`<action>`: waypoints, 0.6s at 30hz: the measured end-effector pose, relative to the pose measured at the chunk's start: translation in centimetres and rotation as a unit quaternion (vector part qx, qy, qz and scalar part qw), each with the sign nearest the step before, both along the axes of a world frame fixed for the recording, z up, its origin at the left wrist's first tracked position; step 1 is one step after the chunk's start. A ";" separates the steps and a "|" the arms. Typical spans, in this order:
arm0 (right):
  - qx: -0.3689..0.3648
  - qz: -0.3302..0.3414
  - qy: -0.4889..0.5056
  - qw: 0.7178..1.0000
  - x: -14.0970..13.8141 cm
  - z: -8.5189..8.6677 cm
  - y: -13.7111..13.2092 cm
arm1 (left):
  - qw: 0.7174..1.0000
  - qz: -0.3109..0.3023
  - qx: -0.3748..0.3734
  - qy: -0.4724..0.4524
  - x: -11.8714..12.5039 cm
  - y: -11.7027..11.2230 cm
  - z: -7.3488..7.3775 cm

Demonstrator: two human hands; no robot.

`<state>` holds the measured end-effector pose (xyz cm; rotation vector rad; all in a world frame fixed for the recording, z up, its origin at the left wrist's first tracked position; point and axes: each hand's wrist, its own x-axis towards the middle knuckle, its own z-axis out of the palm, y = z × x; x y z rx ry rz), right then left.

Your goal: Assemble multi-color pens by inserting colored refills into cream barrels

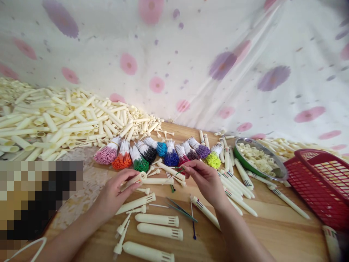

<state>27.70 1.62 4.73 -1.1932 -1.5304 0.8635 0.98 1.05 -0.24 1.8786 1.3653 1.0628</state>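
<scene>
My left hand (pixel 120 185) is closed around a cream plastic pen barrel (pixel 140 177), its round open end facing right. To its right, my right hand (pixel 203 178) pinches a thin green pen refill (pixel 178 169) between thumb and fingertips, apart from the barrel. Below the hands lie slotted pen barrels (pixel 158 219), tweezers (pixel 181 209) and a loose blue-ended refill (pixel 193 222). Pointed cream plunger parts (pixel 121 233) rest near my left forearm. Behind the hands, bundles of refills stand in a row, among them pink (pixel 106 153), orange (pixel 121 158), green (pixel 141 160) and yellow (pixel 213 158).
A large heap of cream tubes (pixel 62 120) covers the back left. At right are a green-sided metal bowl (pixel 256 158) of small cream parts and a red plastic basket (pixel 316 182). Pens with coloured slots (pixel 237 182) lie between. A flowered sheet (pixel 174 65) hangs behind the wooden table.
</scene>
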 end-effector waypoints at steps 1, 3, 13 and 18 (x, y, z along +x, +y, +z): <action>-0.011 0.002 0.020 1.000 -0.3 -0.4 0.1 | 1.000 0.011 -0.001 0.000 -0.1 0.0 0.0; -0.043 0.017 0.050 0.998 -0.6 -1.2 0.4 | 0.999 0.032 -0.007 -0.006 -0.3 0.1 -0.1; -0.121 0.064 0.115 0.984 0.7 -1.2 1.2 | 0.999 0.021 -0.024 -0.011 -0.4 0.1 0.1; -0.131 0.104 0.211 0.963 0.4 -1.2 0.9 | 1.000 -0.001 -0.013 0.002 -0.5 0.0 0.3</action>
